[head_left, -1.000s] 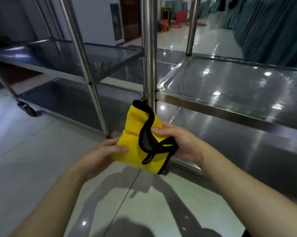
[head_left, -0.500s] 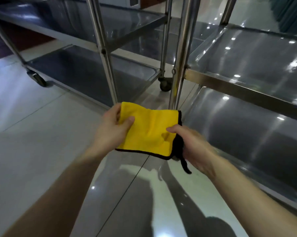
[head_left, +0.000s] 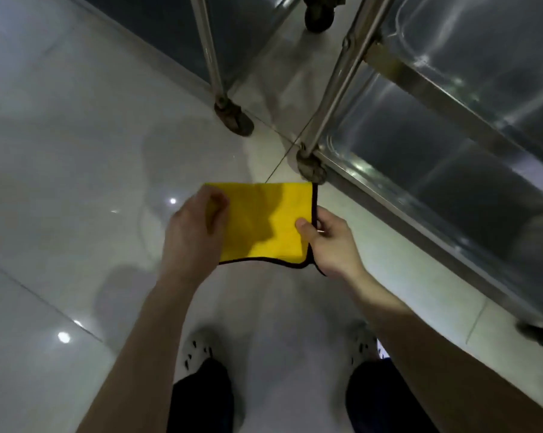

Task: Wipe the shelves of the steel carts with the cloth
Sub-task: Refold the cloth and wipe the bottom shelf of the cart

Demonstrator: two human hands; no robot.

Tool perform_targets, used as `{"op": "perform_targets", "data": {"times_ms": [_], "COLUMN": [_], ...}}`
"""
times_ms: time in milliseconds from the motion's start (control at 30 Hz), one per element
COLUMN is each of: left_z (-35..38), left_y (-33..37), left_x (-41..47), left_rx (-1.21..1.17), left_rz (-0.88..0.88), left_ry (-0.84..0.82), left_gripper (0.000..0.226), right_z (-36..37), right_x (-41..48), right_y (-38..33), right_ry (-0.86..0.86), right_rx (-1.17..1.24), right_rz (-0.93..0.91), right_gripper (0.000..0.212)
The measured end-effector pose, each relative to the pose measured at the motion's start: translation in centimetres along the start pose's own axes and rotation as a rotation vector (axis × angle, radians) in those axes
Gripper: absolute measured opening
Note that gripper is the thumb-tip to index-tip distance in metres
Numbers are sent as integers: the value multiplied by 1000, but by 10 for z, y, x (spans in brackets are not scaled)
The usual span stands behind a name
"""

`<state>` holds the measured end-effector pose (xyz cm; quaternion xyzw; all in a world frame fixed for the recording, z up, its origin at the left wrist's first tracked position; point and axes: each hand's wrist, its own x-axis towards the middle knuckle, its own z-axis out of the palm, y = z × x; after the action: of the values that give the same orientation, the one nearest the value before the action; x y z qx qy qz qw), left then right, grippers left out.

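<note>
Gleaming pale floor tiles (head_left: 61, 151) run under the steel cart's lower shelf (head_left: 420, 157) at right. Left hand (head_left: 195, 226) and right hand (head_left: 332, 242) pinch the yellow cloth (head_left: 264, 223) by opposite edges over the floor; bunched a second ago, it is now spread flat.

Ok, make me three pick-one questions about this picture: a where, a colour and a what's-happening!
1. Where is the cloth?
A. on a shelf
B. held above the floor
C. lying on a shoe

2. What colour is it?
A. yellow with a black edge
B. blue
C. white

3. What is the right hand doing?
A. pushing the cart
B. hanging empty
C. pinching the cloth

B, the left hand also holds it off the floor; A, yellow, dark trim; C, thumb on its edge.
</note>
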<state>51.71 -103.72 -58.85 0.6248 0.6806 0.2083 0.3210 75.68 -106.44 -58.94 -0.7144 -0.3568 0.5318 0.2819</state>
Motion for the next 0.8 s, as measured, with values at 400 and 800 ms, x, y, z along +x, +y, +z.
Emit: {"op": "perform_targets", "data": {"times_ms": [400,800], "left_z": [-246,-487], "left_y": [105,279], "left_x": [-60,40], "left_rx": [-406,31], "left_rz": [-327,149], "left_ry": [-177,-218], "left_gripper": [39,55], "right_z": [-6,-11], "right_x": [-169,-230], "right_y": [-211,-481], "right_ry": [-19,147], "right_rx": [-49,-33], "right_rz": [-66,-264], "right_gripper": [25,34]}}
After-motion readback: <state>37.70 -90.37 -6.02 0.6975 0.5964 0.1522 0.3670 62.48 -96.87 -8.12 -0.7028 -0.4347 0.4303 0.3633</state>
